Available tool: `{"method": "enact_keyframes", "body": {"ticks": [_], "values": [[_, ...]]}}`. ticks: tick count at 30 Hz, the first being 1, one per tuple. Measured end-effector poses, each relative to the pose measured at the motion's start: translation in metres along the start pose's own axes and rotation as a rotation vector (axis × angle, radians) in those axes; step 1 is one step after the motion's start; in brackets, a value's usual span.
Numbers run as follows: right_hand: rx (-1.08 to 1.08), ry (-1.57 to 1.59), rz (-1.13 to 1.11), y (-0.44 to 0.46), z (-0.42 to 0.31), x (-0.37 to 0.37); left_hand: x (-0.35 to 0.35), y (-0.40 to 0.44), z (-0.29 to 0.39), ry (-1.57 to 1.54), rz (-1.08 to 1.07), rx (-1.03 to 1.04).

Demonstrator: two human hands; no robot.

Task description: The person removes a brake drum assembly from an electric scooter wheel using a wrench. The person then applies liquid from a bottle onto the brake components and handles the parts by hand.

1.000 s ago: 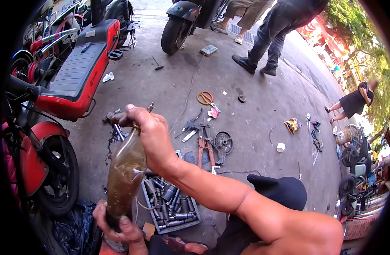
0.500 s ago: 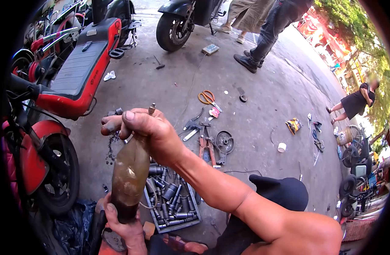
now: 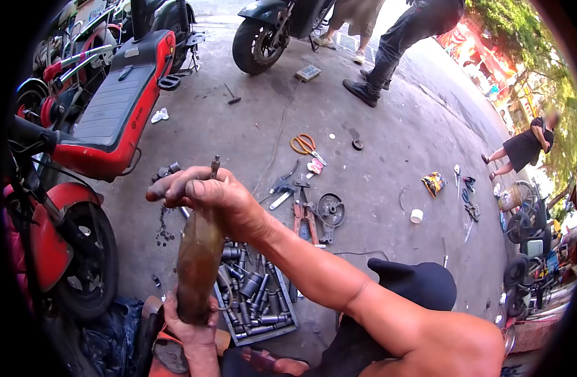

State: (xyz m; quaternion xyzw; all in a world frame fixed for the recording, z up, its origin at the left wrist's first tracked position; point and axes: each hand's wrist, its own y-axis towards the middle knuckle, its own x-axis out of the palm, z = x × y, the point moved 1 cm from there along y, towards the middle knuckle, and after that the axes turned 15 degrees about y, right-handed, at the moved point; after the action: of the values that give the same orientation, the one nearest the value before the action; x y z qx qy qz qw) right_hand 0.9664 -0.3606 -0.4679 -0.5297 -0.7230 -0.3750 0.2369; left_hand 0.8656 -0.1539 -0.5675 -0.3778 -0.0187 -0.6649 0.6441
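A murky brown plastic bottle (image 3: 199,270) stands nearly upright between my two hands, its walls soiled with dark residue. My right hand (image 3: 222,198) is closed around its upper end, thumb across the top. A small metal fitting (image 3: 215,166) sticks up behind the fingers; what it belongs to is hidden. Below, my left hand (image 3: 186,320) wraps round the bottle's base. A thin tube (image 3: 226,301) curves beside the bottle. Just to the right, a tray (image 3: 293,314) full of dark metal sockets (image 3: 251,286) rests on the ground.
On the concrete lie orange-handled scissors (image 3: 303,144), red-handled pliers (image 3: 306,220), a round metal part (image 3: 330,210) and a white cup (image 3: 416,216). A red scooter (image 3: 122,125) stands at left, a black one (image 3: 263,44) ahead. People stand beyond; a dark-clothed leg (image 3: 386,60) shows.
The bottle's lower end has swung slightly right and the bottle looks more upright. The dark liquid at its bottom now looks more spread out. My right hand has tilted slightly, still at the top.
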Motion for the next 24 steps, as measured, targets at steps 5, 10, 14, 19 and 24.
{"method": "enact_keyframes", "body": {"ticks": [5,10,14,19,24], "values": [[-0.057,-0.05,0.222,-0.002,0.004,0.007,0.007,-0.009,0.002,0.256,0.173,0.327],[0.044,-0.091,0.481,0.001,0.012,0.006,-0.007,-0.014,0.006,0.962,0.376,1.125],[0.136,-0.085,0.392,-0.001,0.01,0.012,0.005,-0.012,-0.004,0.651,0.323,0.811],[0.053,0.109,0.088,-0.004,0.025,0.005,0.018,-0.003,-0.008,0.176,0.17,0.362],[0.081,0.201,-0.056,-0.003,0.011,-0.003,-0.012,0.005,-0.015,0.014,-0.098,0.076]]}}
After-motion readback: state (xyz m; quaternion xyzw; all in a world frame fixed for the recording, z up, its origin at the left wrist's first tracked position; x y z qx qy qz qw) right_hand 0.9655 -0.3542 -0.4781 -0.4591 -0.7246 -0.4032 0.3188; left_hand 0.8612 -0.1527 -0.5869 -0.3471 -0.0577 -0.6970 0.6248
